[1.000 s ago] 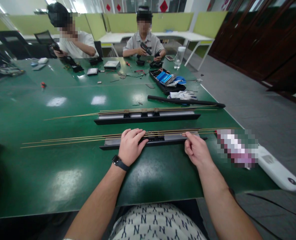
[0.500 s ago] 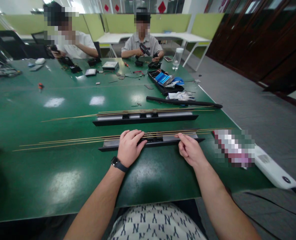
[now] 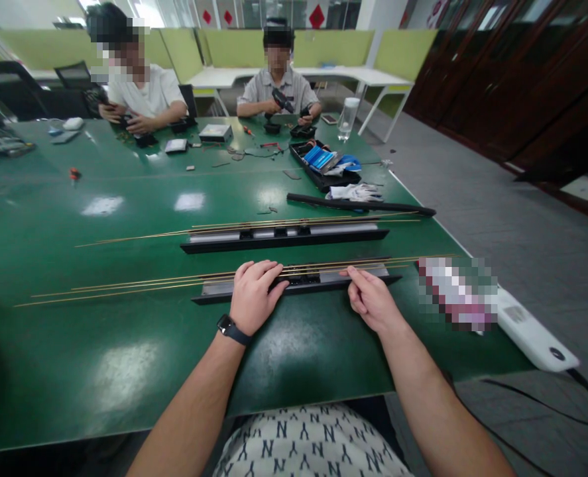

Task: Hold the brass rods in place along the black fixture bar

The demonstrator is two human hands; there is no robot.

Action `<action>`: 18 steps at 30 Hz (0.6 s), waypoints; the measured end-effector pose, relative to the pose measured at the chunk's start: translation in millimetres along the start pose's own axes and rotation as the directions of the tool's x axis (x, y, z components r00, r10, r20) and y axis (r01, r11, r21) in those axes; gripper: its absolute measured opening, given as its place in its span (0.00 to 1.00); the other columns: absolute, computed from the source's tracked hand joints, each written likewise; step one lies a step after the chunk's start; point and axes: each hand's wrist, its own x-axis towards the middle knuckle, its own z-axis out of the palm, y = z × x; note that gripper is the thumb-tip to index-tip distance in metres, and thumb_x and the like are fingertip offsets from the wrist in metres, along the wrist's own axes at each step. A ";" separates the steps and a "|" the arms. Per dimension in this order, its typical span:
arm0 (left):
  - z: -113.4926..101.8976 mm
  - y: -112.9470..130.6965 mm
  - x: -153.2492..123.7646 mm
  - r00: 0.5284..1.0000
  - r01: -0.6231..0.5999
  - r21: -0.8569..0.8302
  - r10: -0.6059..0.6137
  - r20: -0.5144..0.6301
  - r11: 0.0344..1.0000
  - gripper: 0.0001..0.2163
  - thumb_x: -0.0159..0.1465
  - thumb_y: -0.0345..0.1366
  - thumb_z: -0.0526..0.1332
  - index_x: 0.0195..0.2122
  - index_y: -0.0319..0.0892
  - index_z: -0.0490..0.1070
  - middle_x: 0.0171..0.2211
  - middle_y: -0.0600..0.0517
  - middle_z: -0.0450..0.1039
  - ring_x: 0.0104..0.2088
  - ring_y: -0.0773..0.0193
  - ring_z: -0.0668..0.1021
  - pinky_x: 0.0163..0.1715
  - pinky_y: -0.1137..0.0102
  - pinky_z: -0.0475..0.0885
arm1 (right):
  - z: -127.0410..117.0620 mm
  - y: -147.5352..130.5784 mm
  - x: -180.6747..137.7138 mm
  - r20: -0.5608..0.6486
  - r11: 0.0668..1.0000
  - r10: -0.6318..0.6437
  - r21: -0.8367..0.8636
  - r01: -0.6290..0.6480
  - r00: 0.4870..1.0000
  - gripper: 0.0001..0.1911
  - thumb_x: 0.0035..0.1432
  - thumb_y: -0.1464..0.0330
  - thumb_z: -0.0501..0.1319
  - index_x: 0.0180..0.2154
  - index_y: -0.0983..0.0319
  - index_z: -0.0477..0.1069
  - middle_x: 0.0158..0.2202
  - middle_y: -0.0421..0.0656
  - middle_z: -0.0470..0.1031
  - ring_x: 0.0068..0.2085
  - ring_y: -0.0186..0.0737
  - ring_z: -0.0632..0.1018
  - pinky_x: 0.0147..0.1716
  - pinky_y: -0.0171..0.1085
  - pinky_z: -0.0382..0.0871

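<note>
From here I see the near rail point(image 3: 331, 275) on the green bench point(image 3: 298, 371), thin golden rods point(image 3: 124, 294) lying along it and jutting past both its ends. The left hand point(image 3: 255, 295) lies across its left half; I can't tell whether it grips. Over its right half, the right hand point(image 3: 370, 298) pinches one rod between fingertips. Behind it sits another rail point(image 3: 284, 242).

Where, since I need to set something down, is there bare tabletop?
Bare: the glossy green tabletop left of the left hand, between the thin brass-coloured rods and its near edge; another patch between this hand and the right hand, short of the nearer long black channel. Crowded: around that channel, and by the black tray and white gloves.
</note>
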 end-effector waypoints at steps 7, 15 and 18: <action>0.0 -0.5 0.1 1.000 0.002 -0.006 -0.002 -0.001 1.000 0.13 0.68 0.41 0.65 0.52 0.48 0.76 0.52 0.47 0.80 0.55 0.53 0.79 0.61 0.52 0.65 | -0.3 -0.8 -0.9 -0.007 1.000 0.001 0.013 -0.001 1.000 0.22 0.53 0.52 0.73 0.39 0.63 0.76 0.15 0.35 0.69 0.10 0.24 0.56 0.09 0.26 0.46; -0.8 0.3 0.5 1.000 0.000 0.007 0.000 0.015 1.000 0.13 0.68 0.41 0.65 0.53 0.47 0.76 0.52 0.47 0.80 0.55 0.54 0.79 0.62 0.53 0.64 | -3.0 0.6 -0.6 -0.041 0.999 -0.037 0.027 0.038 0.998 0.21 0.56 0.52 0.71 0.39 0.63 0.76 0.15 0.35 0.68 0.10 0.24 0.57 0.09 0.26 0.46; -1.3 0.8 0.4 1.000 -0.001 0.013 0.000 0.020 1.000 0.13 0.68 0.41 0.65 0.53 0.47 0.76 0.52 0.47 0.80 0.55 0.53 0.79 0.62 0.52 0.64 | -6.2 0.0 0.3 -0.098 0.997 -0.065 0.043 0.070 0.993 0.20 0.55 0.53 0.71 0.37 0.63 0.76 0.15 0.34 0.67 0.10 0.25 0.57 0.09 0.27 0.47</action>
